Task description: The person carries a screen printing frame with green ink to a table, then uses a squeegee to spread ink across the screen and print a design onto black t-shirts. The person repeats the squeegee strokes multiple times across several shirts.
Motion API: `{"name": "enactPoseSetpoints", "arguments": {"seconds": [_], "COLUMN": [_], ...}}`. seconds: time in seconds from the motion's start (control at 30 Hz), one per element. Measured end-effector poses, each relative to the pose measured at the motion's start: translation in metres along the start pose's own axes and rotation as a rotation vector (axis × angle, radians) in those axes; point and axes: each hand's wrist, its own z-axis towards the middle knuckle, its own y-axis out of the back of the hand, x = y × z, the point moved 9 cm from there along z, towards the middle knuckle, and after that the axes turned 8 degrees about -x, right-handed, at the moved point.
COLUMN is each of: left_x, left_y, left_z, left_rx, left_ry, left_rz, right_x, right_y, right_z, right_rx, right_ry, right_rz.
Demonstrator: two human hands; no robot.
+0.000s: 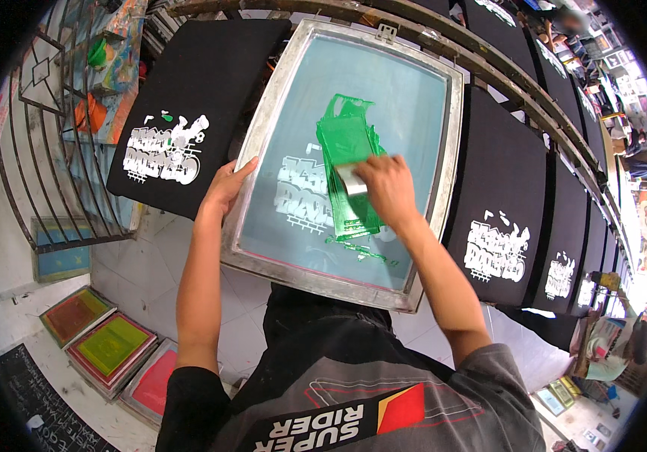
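Note:
A screen-printing frame (442, 188) with pale blue mesh lies before me over a black shirt, whose white print shows faintly through it. A thick streak of green ink (347, 137) runs down the middle of the mesh. My right hand (389, 187) is closed around a squeegee (352, 180) resting in the ink; fingers cover part of its handle. At the frame's left edge, my left hand (227, 184) grips the rim, with the thumb on top and the other fingers mostly hidden beneath.
Black shirts with white prints lie on both sides, one to the left (201, 98) and a row to the right (500, 196). A metal rail (489, 56) runs behind the frame. Several coloured screens (109, 343) lean at lower left, below a metal grille (45, 151).

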Motion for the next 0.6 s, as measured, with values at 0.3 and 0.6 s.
{"name": "enactPoseSetpoints", "arguments": {"seconds": [0.3,0.6], "left_x": [0.001,0.002], "left_y": [0.002,0.005], "left_z": [0.005,0.011], "left_rx": [-0.024,-0.034], "left_ry": [-0.031,-0.057], "left_rz": [0.057,0.07], "right_x": [0.045,0.054], "right_y": [0.042,0.061], "right_z": [-0.109,-0.121], "right_rx": [-0.14,0.068], "right_ry": [-0.056,-0.076], "right_rz": [-0.031,-0.064]}}
